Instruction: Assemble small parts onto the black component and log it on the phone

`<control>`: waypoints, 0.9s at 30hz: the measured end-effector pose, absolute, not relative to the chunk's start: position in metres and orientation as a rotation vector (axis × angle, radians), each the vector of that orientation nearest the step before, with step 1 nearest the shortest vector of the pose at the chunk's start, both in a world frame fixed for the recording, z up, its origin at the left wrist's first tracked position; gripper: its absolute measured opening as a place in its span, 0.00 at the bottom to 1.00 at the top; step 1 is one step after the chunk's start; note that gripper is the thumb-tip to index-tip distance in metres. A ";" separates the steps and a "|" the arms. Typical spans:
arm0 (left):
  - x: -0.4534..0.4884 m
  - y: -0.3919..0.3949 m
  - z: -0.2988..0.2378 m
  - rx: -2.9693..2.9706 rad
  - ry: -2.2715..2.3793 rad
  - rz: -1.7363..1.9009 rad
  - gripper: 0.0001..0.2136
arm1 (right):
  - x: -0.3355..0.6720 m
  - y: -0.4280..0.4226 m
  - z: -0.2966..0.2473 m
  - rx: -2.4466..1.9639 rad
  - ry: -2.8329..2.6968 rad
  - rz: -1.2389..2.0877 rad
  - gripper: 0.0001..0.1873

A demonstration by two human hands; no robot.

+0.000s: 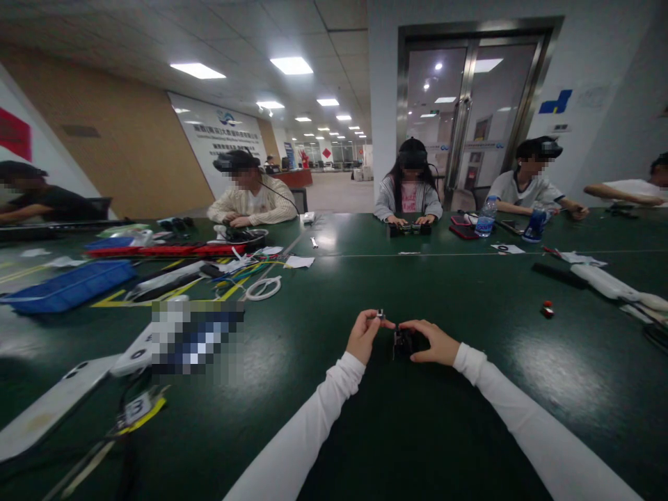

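Note:
My left hand [362, 335] is raised slightly above the green table [334, 417] and pinches a tiny light-coloured part [380, 314] between thumb and forefinger. My right hand [432, 342] is curled around a small black device [403, 342] that rests on the table, holding it from the right side. The tiny part hovers just left of and above the black device. Both arms wear white sleeves.
A blue tray [67, 285], white power strips [167, 278], a coiled white cable [264, 287] and coloured wires lie at left. A small red piece [547, 309] and a white bar [610, 282] sit at right. Several other people sit working along the far edge.

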State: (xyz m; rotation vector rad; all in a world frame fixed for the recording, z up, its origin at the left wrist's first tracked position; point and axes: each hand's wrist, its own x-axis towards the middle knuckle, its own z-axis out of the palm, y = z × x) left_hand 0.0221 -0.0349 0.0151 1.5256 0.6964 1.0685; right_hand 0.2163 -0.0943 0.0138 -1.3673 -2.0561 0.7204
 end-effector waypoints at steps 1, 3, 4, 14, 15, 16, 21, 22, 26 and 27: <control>0.024 -0.039 0.017 1.599 0.654 1.016 0.13 | 0.216 -0.094 0.013 -1.364 -2.061 0.716 0.35; 0.027 -0.047 0.019 1.726 0.619 0.911 0.11 | 0.216 -0.092 0.012 -1.357 -2.067 0.706 0.35; 0.027 -0.050 0.019 1.782 0.620 0.869 0.11 | 0.216 -0.092 0.011 -1.352 -2.069 0.701 0.35; 0.009 -0.020 0.012 2.023 0.944 0.861 0.07 | 0.217 -0.095 0.014 -1.344 -2.013 0.794 0.36; 0.001 -0.011 0.012 2.024 1.022 0.900 0.07 | 0.217 -0.095 0.014 -1.336 -2.007 0.805 0.36; -0.008 -0.001 0.013 2.019 1.117 0.944 0.07 | 0.217 -0.095 0.014 -1.332 -1.998 0.817 0.36; -0.080 0.048 0.018 1.935 1.916 0.969 0.09 | 0.218 -0.096 0.012 -1.359 -1.966 0.885 0.34; -0.096 0.055 0.020 1.898 2.056 0.958 0.09 | 0.218 -0.097 0.012 -1.362 -1.967 0.897 0.34; -0.151 0.066 0.022 1.690 2.422 1.020 0.10 | 0.219 -0.098 0.009 -1.357 -1.969 0.917 0.33; -0.161 0.066 0.022 1.650 2.465 1.042 0.10 | 0.219 -0.098 0.008 -1.354 -1.968 0.917 0.33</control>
